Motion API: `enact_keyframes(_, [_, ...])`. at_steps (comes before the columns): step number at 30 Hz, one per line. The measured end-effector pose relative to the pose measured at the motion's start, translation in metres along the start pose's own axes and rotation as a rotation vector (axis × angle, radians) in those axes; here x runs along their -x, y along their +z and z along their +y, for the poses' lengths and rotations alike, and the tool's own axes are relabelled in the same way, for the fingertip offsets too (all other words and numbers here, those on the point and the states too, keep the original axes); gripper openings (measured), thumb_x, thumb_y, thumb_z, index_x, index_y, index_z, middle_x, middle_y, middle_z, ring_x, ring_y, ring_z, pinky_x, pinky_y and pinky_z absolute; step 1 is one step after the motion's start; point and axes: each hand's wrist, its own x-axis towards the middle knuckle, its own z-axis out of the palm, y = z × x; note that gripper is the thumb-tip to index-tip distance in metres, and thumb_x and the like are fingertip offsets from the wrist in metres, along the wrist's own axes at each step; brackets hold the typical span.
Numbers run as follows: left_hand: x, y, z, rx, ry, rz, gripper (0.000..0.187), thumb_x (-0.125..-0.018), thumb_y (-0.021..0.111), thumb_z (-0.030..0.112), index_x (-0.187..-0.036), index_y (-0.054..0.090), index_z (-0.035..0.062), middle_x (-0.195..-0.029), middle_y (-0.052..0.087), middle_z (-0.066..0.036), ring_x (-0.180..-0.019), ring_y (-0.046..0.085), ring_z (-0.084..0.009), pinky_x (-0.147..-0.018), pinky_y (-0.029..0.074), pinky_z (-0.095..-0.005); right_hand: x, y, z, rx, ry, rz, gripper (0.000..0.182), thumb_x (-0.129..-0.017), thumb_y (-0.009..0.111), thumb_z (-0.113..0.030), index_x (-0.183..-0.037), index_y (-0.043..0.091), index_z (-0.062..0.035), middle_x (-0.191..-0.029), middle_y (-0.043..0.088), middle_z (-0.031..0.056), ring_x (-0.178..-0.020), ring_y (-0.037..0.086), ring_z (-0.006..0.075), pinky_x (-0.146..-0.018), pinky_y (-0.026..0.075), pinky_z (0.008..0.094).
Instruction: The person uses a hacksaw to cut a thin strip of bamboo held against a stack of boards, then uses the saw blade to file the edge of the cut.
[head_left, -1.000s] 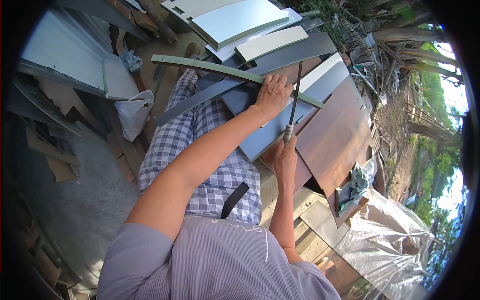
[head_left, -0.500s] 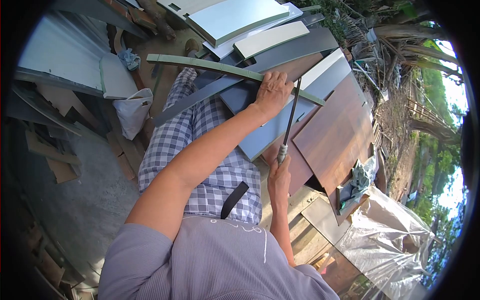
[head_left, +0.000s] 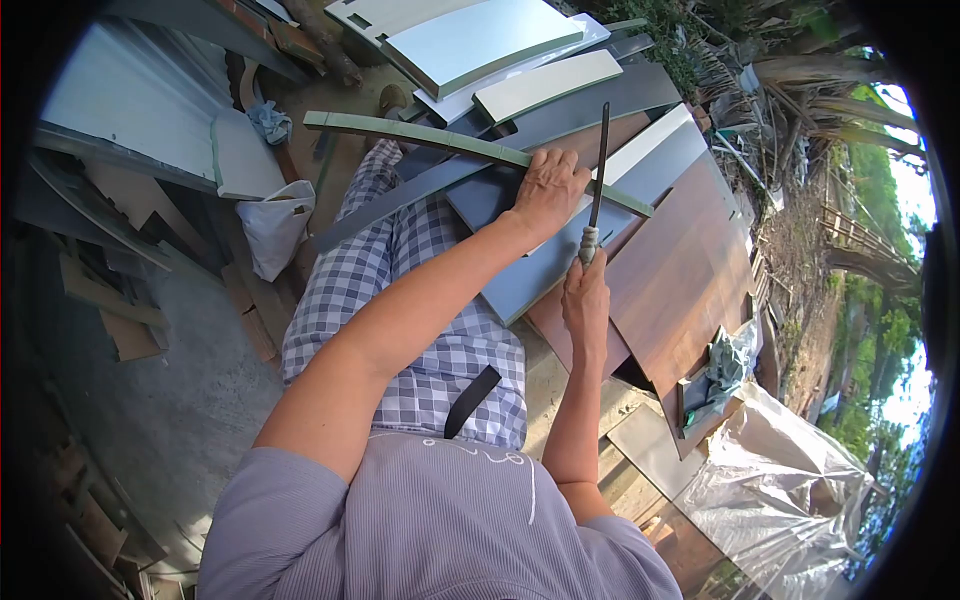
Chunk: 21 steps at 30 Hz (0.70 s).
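My left hand [head_left: 552, 188] is closed over a long, narrow green strip [head_left: 420, 133], which lies across the stacked boards with its far-left end reaching past my knee. In my right hand [head_left: 586, 300] is a thin dark saw-like blade [head_left: 602, 150] with a pale wrapped handle [head_left: 588, 243]. The blade points away from me and crosses the strip just right of my left fingers. Under both lie a blue-grey board [head_left: 540, 265] and a white-faced board [head_left: 650, 140].
A wood-grain panel [head_left: 680, 260] lies to the right, with a crumpled cloth [head_left: 732, 360] near its corner. White panels [head_left: 480, 45] are stacked at the top. A white bag [head_left: 275, 230] sits left of my checked trousers [head_left: 335, 300]. Plastic sheeting [head_left: 770, 480] spreads at lower right.
My right hand has moved forward and slightly right, pushing the blade farther past the strip. My left hand stays on the strip; the view has shifted slightly.
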Motion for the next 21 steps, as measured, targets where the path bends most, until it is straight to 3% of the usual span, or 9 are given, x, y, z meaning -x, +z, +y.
enact_keyframes(8, [0.0, -0.001, 0.002, 0.015, -0.011, -0.022, 0.009, -0.08, 0.061, 0.011, -0.088, 0.063, 0.009, -0.091, 0.053, -0.008, -0.095, 0.052, -0.0235, -0.084, 0.037, -0.0372, 0.049, 0.014, 0.029, 0.003, 0.005, 0.037, 0.033, -0.099, 0.042, -0.02, -0.128, 0.036, -0.0063, -0.091, 0.062, 0.0327, -0.088, 0.058, 0.0521, -0.067, 0.043, 0.0568])
enact_keyframes(10, [0.0, 0.001, 0.001, 0.02, -0.008, -0.012, 0.009, -0.079, 0.061, 0.011, -0.088, 0.063, 0.0091, -0.091, 0.053, -0.008, -0.095, 0.052, -0.0234, -0.084, 0.037, -0.0372, 0.06, 0.017, 0.04, -0.065, 0.022, 0.042, 0.024, -0.101, 0.042, -0.024, -0.119, 0.039, -0.0081, -0.076, 0.06, 0.0228, -0.066, 0.061, 0.0401, -0.058, 0.044, 0.0459])
enact_keyframes(11, [0.0, 0.001, 0.001, 0.022, -0.004, 0.0, 0.01, -0.079, 0.062, 0.01, -0.089, 0.064, 0.0092, -0.091, 0.053, -0.008, -0.094, 0.052, -0.0234, -0.085, 0.037, -0.0373, 0.061, 0.017, 0.042, -0.064, 0.022, 0.043, 0.024, -0.101, 0.042, -0.024, -0.119, 0.039, -0.0081, -0.076, 0.06, 0.0228, -0.066, 0.061, 0.0401, -0.058, 0.044, 0.0459])
enact_keyframes(13, [0.001, 0.002, 0.001, 0.021, -0.002, 0.004, 0.01, -0.079, 0.062, 0.01, -0.089, 0.064, 0.0092, -0.091, 0.053, -0.008, -0.094, 0.052, -0.0234, -0.085, 0.037, -0.0374, 0.061, 0.014, 0.042, -0.127, -0.038, 0.11, 0.026, -0.101, 0.044, -0.027, -0.118, 0.04, -0.0079, -0.069, 0.056, 0.0133, -0.057, 0.057, 0.0257, -0.053, 0.043, 0.039])
enact_keyframes(16, [0.001, 0.002, 0.0, 0.011, -0.006, 0.009, 0.011, -0.08, 0.061, 0.009, -0.09, 0.064, 0.0089, -0.091, 0.053, -0.008, -0.095, 0.052, -0.0234, -0.086, 0.038, -0.0376, 0.058, 0.002, 0.025, -0.297, 0.124, 0.095, 0.041, -0.101, 0.042, -0.026, -0.139, 0.033, -0.0117, -0.077, 0.061, 0.0185, -0.067, 0.062, 0.032, -0.063, 0.046, 0.0408])
enact_keyframes(17, [0.0, 0.002, 0.001, 0.013, -0.003, 0.008, 0.011, -0.08, 0.06, 0.009, -0.09, 0.064, 0.0088, -0.091, 0.053, -0.008, -0.095, 0.052, -0.0234, -0.086, 0.038, -0.0377, 0.057, 0.001, 0.022, -0.298, 0.123, 0.097, 0.041, -0.101, 0.042, -0.026, -0.139, 0.033, -0.0117, -0.077, 0.061, 0.0185, -0.067, 0.062, 0.032, -0.063, 0.046, 0.0408])
enact_keyframes(19, [0.0, 0.002, 0.002, 0.015, -0.002, 0.014, 0.011, -0.08, 0.06, 0.009, -0.089, 0.064, 0.0087, -0.09, 0.053, -0.008, -0.095, 0.052, -0.0234, -0.086, 0.038, -0.0377, 0.052, 0.0, 0.018, -0.179, 0.021, 0.212, 0.045, -0.102, 0.04, -0.029, -0.144, 0.03, -0.0152, -0.073, 0.059, 0.0136, -0.063, 0.06, 0.0235, -0.061, 0.045, 0.0382])
enact_keyframes(20, [0.0, 0.001, 0.002, 0.012, -0.007, 0.016, 0.011, -0.079, 0.06, 0.008, -0.089, 0.064, 0.0086, -0.09, 0.053, -0.007, -0.095, 0.053, -0.0234, -0.087, 0.038, -0.0378, 0.051, 0.0, 0.017, -0.179, 0.019, 0.214, 0.045, -0.102, 0.04, -0.029, -0.144, 0.03, -0.0152, -0.073, 0.059, 0.0136, -0.063, 0.06, 0.0235, -0.061, 0.045, 0.0382])
enact_keyframes(21, [0.001, 0.002, 0.001, 0.01, -0.008, 0.019, 0.011, -0.079, 0.06, 0.008, -0.089, 0.064, 0.0086, -0.09, 0.053, -0.007, -0.095, 0.053, -0.0234, -0.087, 0.038, -0.0378, 0.051, 0.001, 0.015, -0.181, -0.02, 0.222, 0.049, -0.102, 0.041, -0.032, -0.147, 0.026, -0.0171, -0.07, 0.052, 0.0071, -0.059, 0.052, 0.0158, -0.055, 0.042, 0.0314])
